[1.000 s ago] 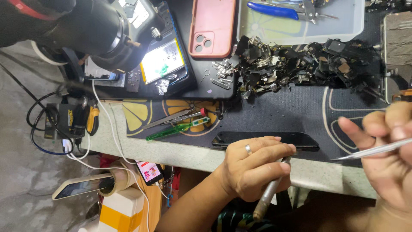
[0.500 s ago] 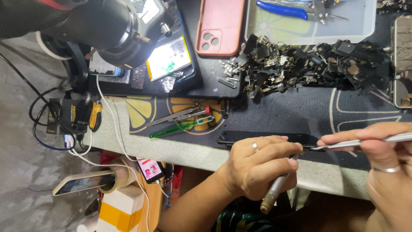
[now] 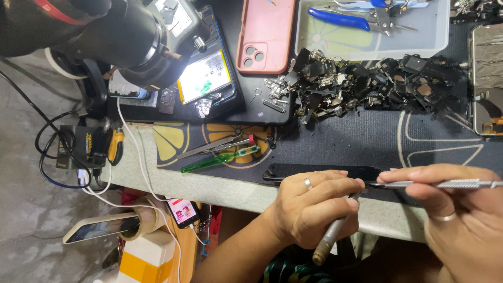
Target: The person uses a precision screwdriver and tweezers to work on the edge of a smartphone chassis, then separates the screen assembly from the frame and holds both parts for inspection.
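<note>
At the near edge of the bench, in the head view, the left hand (image 3: 309, 209) grips a worn metal-handled tool (image 3: 331, 237), and the right hand (image 3: 461, 220) pinches slim steel tweezers (image 3: 445, 184). Both tips meet over a black phone (image 3: 319, 172) lying flat on the dark mat (image 3: 346, 144). A slip could scratch its glossy glass. Farther off lies a jagged heap of small parts (image 3: 367, 84).

Pink phone case (image 3: 264, 34). Blue-handled pliers (image 3: 340, 20). Green translucent tool (image 3: 219, 160). Dark mat (image 3: 335, 141), yellow citrus-slice pattern, pale line drawing. Silver ring (image 3: 308, 183). Black phone (image 3: 319, 171). Black small-parts heap (image 3: 367, 84).
</note>
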